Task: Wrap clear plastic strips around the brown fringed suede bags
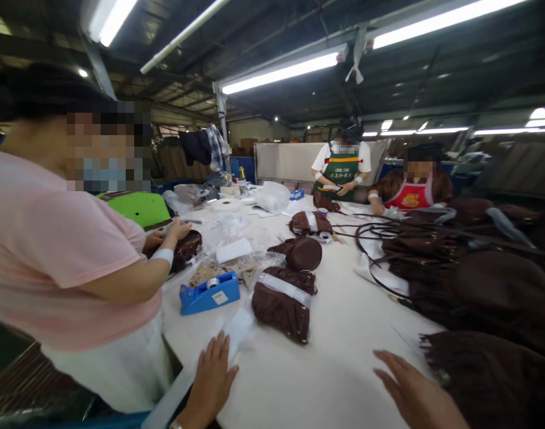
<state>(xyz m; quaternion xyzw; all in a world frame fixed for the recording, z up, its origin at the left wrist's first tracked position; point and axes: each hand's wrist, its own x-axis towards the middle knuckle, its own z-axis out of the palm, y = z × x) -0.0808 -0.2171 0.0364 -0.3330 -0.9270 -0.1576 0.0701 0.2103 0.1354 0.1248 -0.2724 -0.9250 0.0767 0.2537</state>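
Note:
My left hand (212,378) is over the near left edge of the white table (339,333), fingers spread and palm down, beside a blurred strip of white wrapping (239,329). On the right, my right hand (415,390) has its fingers apart and holds nothing, close to a dark brown fringed bag (486,369). Between and beyond my hands lies a brown fringed bag (281,313) with a pale band around it. A blue tape dispenser (212,295) stands to its left.
A person in a pink shirt (67,238) works close on the left. Two people in aprons (342,173) (410,193) are at the far side. Brown bags with long straps (469,280) are piled on the right. Clear plastic and a round brown bag (301,253) lie mid-table.

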